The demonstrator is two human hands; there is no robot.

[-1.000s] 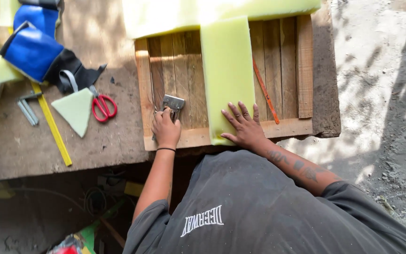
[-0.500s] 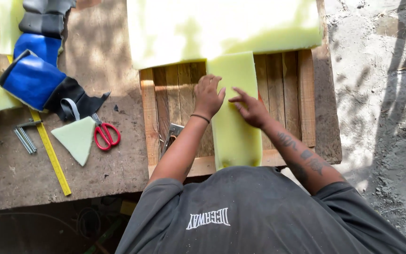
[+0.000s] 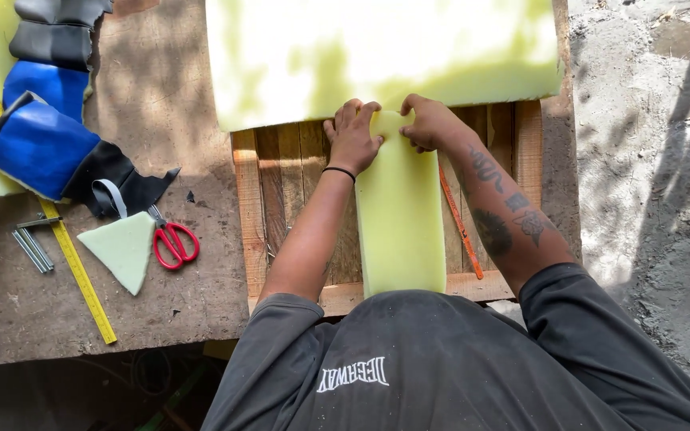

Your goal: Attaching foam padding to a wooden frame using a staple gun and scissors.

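We are looking down at both hands working the far end of a pale yellow foam strip [image 3: 399, 223] that is lying lengthwise on a wooden slatted frame [image 3: 281, 183] on the table [image 3: 161, 80]. The left hand [image 3: 353, 137] is pressing and pinching the strip's top-left corner, grip clenched on the foam; the right hand [image 3: 427, 121] is pinching the top-right corner, fingers curled over the edge — both grasping the strip, right where it is meeting the big foam sheet [image 3: 377, 52] that is covering the frame's far side. The near end of the strip is disappearing under the person's dark shirt. An orange pencil-like stick [image 3: 460, 223] is lying on the slats just beside the strip, under the right forearm. Off to the left, well apart: red-handled scissors [image 3: 173, 242], a triangular foam offcut [image 3: 124, 249], a yellow ruler [image 3: 80, 275], some metal pieces [image 3: 32, 243], and blue and black upholstery covers [image 3: 41, 148]. Risks as we are judging them — the strip is soft, so uneven pinching could be skewing it off the slats or bunching its end against the sheet; the forearm could be nudging the stick under the foam; hard pulling could be tearing the corner.
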